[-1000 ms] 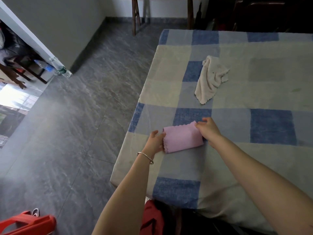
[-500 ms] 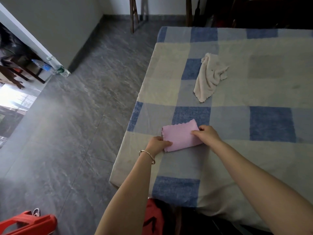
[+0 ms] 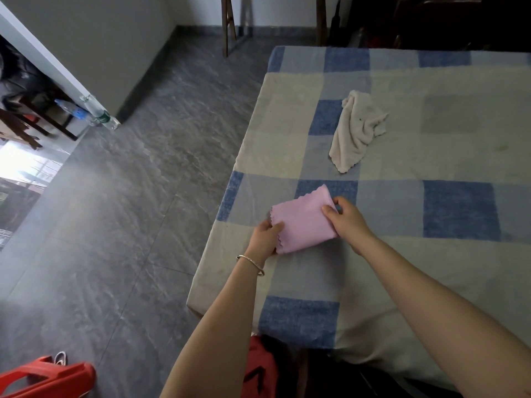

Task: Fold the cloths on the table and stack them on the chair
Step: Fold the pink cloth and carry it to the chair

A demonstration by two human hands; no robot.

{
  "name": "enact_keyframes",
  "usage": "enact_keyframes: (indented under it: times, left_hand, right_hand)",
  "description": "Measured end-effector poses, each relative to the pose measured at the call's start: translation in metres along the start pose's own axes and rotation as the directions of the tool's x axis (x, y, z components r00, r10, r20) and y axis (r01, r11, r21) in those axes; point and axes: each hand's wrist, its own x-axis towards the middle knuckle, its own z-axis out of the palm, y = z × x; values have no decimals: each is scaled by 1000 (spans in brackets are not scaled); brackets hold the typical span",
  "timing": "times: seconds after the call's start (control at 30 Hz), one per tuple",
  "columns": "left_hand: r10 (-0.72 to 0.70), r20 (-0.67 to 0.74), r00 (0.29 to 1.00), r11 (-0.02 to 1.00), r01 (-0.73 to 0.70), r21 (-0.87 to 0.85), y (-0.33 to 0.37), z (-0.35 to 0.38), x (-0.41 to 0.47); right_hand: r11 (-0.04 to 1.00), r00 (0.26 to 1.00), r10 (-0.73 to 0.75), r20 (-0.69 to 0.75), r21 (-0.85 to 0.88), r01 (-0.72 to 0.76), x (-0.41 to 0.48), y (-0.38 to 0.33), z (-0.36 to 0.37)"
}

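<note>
Red chair [image 3: 48,377]: It is sitting low by my left side, waiting for the stack.
Left hand [image 3: 265,235]: I am pinching the wavy edge of the pink cloth [image 3: 304,222].
Right hand [image 3: 346,218]: I am gripping the other end.
Good fold: I am trying to keep the edges lined up and flat on the table [image 3: 402,268].
White cloth [image 3: 357,130]: It is lying crumpled farther back, not folded yet.

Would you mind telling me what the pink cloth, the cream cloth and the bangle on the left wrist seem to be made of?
Pink cloth: probably microfibre, matte and smooth, with a zigzag-cut edge.
Cream cloth: likely a plusher, towel-like microfibre; it looks fuzzy, crumples softly and has the same zigzag edge.
Bangle: apparently metal, thin with a silvery shine, though coated plastic cannot be ruled out.
</note>
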Motion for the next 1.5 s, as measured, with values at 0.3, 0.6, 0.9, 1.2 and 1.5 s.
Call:
enact_keyframes:
  times: [0.3,0.6,0.9,1.2,1.5]
  left_hand:
    - [-93,-46,995,995,95,39,-11,-6,1]
    - [-192,-2,981,960,188,208,-29,-13,-5]
    - [-172,24,985,969,165,183,-32,-10,-14]
    - [-165,59,985,971,151,188,-38,-11,-18]
    - [-85,81,993,973,65,224,-50,-16,-15]
  right_hand:
    - [973,982,186,-41,-132,-190,-2,18,-1]
    - [919,989,100,-110,-372,-135,-18,24,11]
    - [778,983,-143,116,-601,184,-55,26,36]
    - [740,964,-148,220,-622,256,-75,15,56]
    - [730,963,-146,226,-632,259,-81,18,67]
